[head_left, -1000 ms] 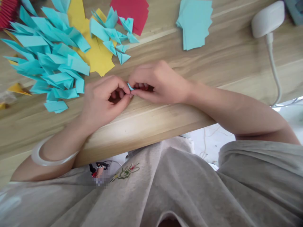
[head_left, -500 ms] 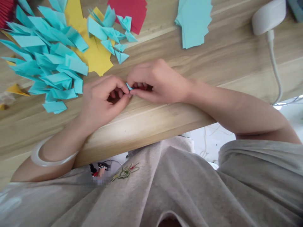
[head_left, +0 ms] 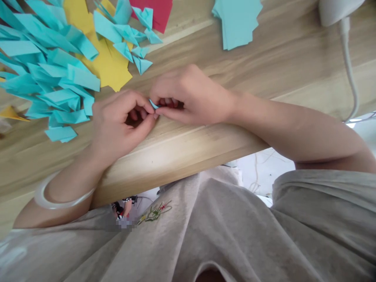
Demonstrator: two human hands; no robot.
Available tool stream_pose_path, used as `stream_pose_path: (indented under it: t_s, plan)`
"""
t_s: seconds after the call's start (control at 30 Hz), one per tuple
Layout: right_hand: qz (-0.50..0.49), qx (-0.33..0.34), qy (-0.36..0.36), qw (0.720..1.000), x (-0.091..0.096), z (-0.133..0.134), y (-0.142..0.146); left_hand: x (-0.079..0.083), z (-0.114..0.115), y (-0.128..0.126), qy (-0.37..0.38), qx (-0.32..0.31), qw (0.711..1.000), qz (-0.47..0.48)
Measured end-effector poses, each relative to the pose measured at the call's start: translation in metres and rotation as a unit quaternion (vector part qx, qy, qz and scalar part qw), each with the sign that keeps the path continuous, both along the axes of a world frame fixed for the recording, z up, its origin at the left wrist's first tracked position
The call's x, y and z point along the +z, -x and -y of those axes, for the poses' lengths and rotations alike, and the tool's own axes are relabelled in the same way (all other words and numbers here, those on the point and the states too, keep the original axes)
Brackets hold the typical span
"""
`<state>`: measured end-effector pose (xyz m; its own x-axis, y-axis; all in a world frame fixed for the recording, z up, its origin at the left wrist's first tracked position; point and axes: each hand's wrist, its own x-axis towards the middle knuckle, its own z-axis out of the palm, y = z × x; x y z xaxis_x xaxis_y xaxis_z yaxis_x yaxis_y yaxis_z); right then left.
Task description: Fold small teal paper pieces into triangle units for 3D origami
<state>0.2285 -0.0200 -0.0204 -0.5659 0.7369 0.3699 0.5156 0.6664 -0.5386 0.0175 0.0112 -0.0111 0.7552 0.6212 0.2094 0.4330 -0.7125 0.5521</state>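
Note:
A small piece of folded blue paper (head_left: 154, 104) is pinched between my two hands, close to the table's front edge; most of it is hidden by the fingers. My left hand (head_left: 122, 123) is closed, thumb and forefinger pressed together at the paper's left end. From the other side my right hand (head_left: 188, 98) grips it, fingers curled and thumb underneath. Up and to the left lies a heap of folded blue paper strips (head_left: 55, 76). Just beyond my hands several small folded blue triangles (head_left: 142, 64) rest on the wood.
Yellow paper sheets (head_left: 113, 72) lie partly under the blue pieces, with red paper (head_left: 160, 15) behind. A stack of flat light-blue paper (head_left: 237, 23) sits at the back. A white adapter (head_left: 337, 9) with a cable (head_left: 349, 66) is at the right. The wooden table edge (head_left: 182, 164) runs before my body.
My view has shifted slightly, so the papers on the table appear higher and further left. Both hands keep the same pinch on the blue paper.

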Motion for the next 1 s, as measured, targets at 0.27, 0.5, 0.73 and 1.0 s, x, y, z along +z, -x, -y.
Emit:
stream_pose_path:
  t_s: [0.27,0.5,0.73,1.0]
  plan:
    - [0.051,0.015,0.099,0.994,0.009,0.001,0.002,-0.002,-0.001,0.000,0.000,-0.001,1.000,0.009]
    - [0.038,0.013,0.093,0.995,0.009,0.002,0.002,0.011,0.005,0.000,0.050,0.020,0.996,-0.065]
    - [0.049,0.012,0.130,0.990,0.013,0.000,0.005,-0.002,-0.001,0.000,0.004,0.000,1.000,0.005]
    - [0.082,0.005,0.136,0.987,0.015,0.001,0.006,-0.004,-0.001,0.001,-0.003,-0.002,1.000,-0.002]
